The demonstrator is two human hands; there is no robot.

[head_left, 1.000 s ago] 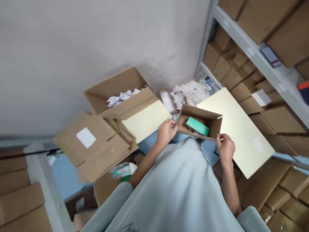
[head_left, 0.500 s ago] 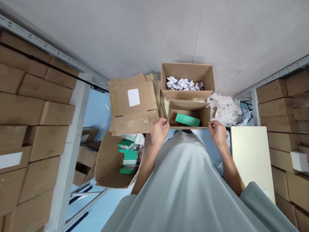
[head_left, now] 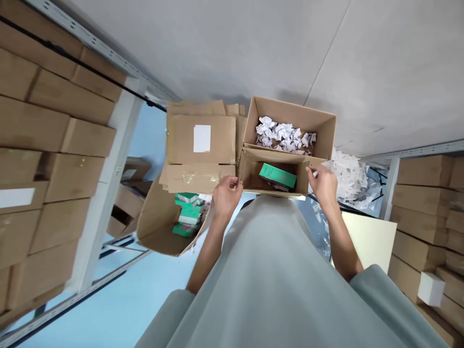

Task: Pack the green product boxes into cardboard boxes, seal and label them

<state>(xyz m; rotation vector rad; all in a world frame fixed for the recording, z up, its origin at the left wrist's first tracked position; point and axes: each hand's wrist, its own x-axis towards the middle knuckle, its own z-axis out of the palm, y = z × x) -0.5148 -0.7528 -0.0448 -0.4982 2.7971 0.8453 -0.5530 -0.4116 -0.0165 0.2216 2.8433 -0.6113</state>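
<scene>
A small open cardboard box (head_left: 249, 170) sits in front of me, with a green carton (head_left: 277, 175) lying slantwise inside. My left hand (head_left: 227, 197) is closed, its thumb and fingertips pinching the small box at its near left edge. On the opposite side, my right hand (head_left: 324, 184) is also closed, with fingertips gripping the right edge. Directly behind, touching its back wall, stands a larger open cardboard box (head_left: 324, 133) with crumpled white paper (head_left: 284, 135) on its bottom.
Flattened cardboard boxes (head_left: 181, 142) are piled to the left, above a big open carton (head_left: 155, 222) holding several green packages (head_left: 188, 216). White paper scraps (head_left: 348, 176) are heaped at the right, near a cream board (head_left: 369, 237). Shelves of brown boxes (head_left: 68, 135) flank both sides.
The small box has shifted back against the larger box, both hands moving with it. The green carton shows more of its side now. My view has tilted.
</scene>
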